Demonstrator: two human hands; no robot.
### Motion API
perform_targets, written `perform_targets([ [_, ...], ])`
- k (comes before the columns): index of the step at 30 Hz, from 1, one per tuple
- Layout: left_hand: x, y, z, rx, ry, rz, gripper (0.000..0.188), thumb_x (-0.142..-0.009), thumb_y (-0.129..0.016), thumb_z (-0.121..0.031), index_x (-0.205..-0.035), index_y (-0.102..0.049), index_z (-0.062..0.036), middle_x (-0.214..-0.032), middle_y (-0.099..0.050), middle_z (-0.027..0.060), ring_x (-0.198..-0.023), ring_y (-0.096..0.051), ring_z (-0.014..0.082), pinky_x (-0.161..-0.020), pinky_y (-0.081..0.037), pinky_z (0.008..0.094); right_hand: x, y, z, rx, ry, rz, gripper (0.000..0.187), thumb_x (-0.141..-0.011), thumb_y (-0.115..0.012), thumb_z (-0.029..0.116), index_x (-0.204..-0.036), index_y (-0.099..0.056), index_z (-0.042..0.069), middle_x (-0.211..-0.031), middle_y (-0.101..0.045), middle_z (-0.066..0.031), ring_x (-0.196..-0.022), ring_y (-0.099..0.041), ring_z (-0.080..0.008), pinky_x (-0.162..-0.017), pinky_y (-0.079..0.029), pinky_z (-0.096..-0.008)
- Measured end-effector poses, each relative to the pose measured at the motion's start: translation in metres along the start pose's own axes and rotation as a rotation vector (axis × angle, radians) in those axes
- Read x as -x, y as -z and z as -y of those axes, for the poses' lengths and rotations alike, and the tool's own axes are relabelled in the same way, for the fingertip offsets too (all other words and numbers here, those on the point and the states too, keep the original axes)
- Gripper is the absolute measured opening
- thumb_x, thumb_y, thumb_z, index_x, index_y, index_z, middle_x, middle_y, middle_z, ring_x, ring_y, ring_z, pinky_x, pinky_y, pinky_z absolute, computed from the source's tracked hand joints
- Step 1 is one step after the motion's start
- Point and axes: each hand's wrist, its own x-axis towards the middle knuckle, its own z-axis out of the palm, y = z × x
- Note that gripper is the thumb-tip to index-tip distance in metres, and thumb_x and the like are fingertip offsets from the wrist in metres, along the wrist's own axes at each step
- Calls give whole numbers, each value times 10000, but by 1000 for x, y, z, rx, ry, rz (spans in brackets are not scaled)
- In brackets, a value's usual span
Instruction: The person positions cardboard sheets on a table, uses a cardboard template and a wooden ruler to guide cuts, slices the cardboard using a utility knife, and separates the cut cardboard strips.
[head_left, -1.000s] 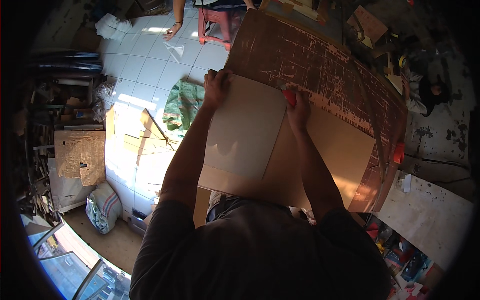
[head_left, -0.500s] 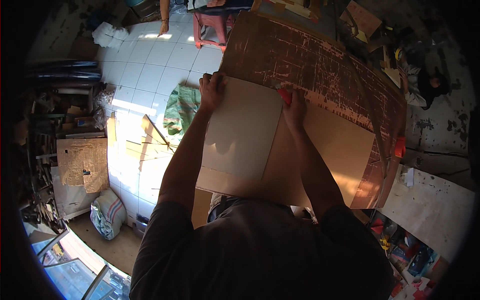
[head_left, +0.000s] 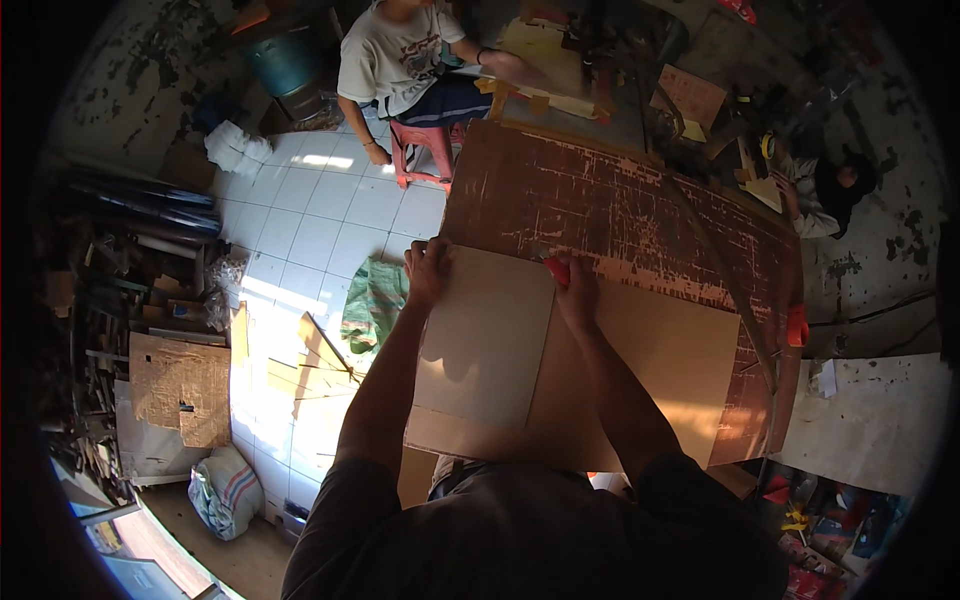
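Observation:
A grey rectangular sheet of board (head_left: 485, 335) lies on a larger brown board (head_left: 650, 350) in front of me. My left hand (head_left: 428, 272) is curled over the far left corner of the grey sheet, its fingers bent down on the edge. In my right hand (head_left: 578, 295) is a red utility knife (head_left: 557, 270), its tip at the far right corner of that sheet. Whether the blade touches the board is too small to tell.
Under the boards stands a scratched reddish-brown table (head_left: 570, 185) with a long strip (head_left: 715, 255) along its right side. A person (head_left: 395, 65) sits on a pink stool (head_left: 425, 155) beyond. Another person (head_left: 850, 185) is at far right. A green sack (head_left: 375, 300) lies on the tiled floor.
The view has tilted up, so the seated person now shows more fully. The knife has shifted slightly left, closer to the grey sheet's corner. My left hand stays on its corner.

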Motion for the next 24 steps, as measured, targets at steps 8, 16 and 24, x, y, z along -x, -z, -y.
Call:
perform_targets([
  [8,-4,4,-2,-48,73,28,358,-904,-678,-401,-1239,-590,-312,-1196,-500,125,-1151,-467,378,-966,-385,578,-5,1,5,28,-73,64,305,-804,-751,91,-1056,-578,85,-1017,-623,-139,-959,-634,-374,-801,-511,-472],
  [16,11,40,-38,21,40,-69,592,-858,-742,-387,-1381,-520,-218,-1371,-513,99,-1242,-453,372,-1018,-369,560,-7,2,8,-13,-84,60,278,-830,-758,152,-1027,-578,75,-979,-637,-148,-933,-635,-386,-776,-506,-491],
  [24,155,79,-80,-139,-56,203,600,-875,-737,-313,-1395,-501,-130,-1475,-464,89,-1319,-432,339,-1044,-347,533,4,-13,-6,7,2,-40,274,-859,-762,230,-1000,-579,83,-948,-641,-147,-908,-632,-393,-748,-496,-500],
])
